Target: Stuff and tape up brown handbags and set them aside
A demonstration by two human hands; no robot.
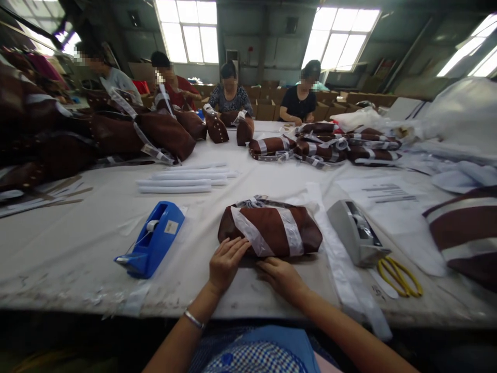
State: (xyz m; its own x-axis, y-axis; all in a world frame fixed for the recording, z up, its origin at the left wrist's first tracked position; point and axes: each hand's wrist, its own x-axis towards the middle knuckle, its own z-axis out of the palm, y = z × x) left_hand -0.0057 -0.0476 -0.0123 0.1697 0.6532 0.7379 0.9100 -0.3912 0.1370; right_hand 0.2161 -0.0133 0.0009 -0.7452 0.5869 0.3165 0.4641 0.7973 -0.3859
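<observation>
Checked cloth [256, 358] nearest, brown bag [269, 230] touching L fingers [236, 247], nr R fingers [268, 265].

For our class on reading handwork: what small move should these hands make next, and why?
Probably, the left hand should smooth the shiny, slanting white strip across the elongated brown leather-like bag: its fingers rest at that strip, while the right hand lies by the bag's near edge, seemingly ready to steady it.
</observation>
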